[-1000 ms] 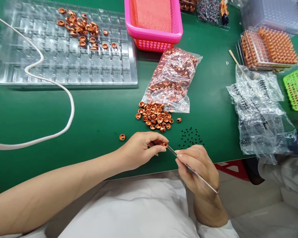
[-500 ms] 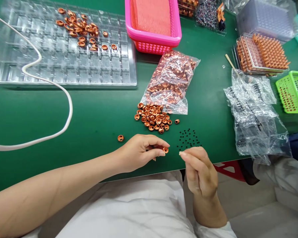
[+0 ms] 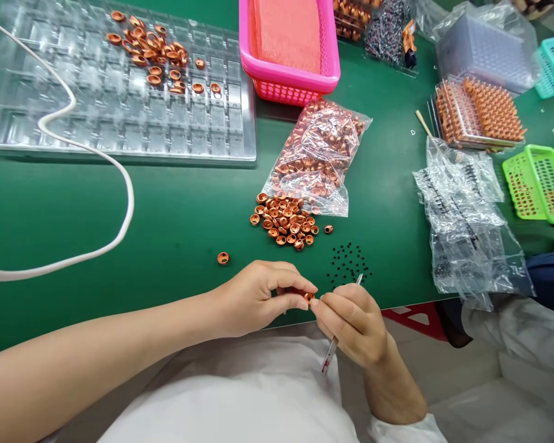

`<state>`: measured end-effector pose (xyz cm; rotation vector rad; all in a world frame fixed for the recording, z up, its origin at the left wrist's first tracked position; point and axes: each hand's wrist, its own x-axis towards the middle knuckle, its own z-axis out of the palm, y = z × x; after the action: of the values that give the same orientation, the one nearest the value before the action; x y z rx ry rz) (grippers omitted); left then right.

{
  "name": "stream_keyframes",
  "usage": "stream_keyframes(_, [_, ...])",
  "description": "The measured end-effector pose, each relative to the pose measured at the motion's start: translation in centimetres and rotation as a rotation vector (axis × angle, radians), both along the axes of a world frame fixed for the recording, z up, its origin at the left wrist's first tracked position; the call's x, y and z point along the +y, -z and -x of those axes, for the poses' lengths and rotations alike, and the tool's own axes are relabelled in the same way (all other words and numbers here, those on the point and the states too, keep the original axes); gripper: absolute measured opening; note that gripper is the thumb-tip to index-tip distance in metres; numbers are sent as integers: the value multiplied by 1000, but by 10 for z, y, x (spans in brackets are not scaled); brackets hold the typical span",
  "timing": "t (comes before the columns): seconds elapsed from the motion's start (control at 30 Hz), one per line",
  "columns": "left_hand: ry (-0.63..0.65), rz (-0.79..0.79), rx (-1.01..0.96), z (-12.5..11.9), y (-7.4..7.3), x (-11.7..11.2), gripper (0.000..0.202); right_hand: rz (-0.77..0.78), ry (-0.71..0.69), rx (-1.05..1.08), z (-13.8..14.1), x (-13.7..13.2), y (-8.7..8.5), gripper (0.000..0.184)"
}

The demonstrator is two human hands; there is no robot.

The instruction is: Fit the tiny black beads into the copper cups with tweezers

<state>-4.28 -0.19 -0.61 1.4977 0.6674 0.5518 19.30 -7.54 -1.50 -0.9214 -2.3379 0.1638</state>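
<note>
My left hand pinches a small copper-coloured cup with a hole between thumb and forefinger, just over the table's near edge. My right hand is closed, with its thumb and forefinger tips touching the right side of that cup. Across its palm lies a slim silver pair of tweezers, pointed end up and away; anything tiny at the fingertips is hidden. Small black dot-like parts are scattered beyond the right hand. A pile of the same cups lies ahead, and one single cup sits left of it.
A clear bag of cups lies behind the pile. Pink baskets stand at the back, beside a clear tray with loose cups. A white cable curves at left. Plastic bags and a green basket are at right.
My right hand has moved left and in to meet the cup at my left fingertips. The tweezers now show across its palm. My left hand has come slightly nearer, still pinching the cup.
</note>
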Motion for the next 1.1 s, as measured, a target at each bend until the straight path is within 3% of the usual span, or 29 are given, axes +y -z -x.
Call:
stream_keyframes(0.57, [14, 31, -15, 0, -3, -3, 18, -38, -110, -52, 5, 8, -17, 25])
stream_keyframes(1.1, [6, 127, -50, 0, -7, -8, 19, 3, -133, -10, 9, 8, -21, 29])
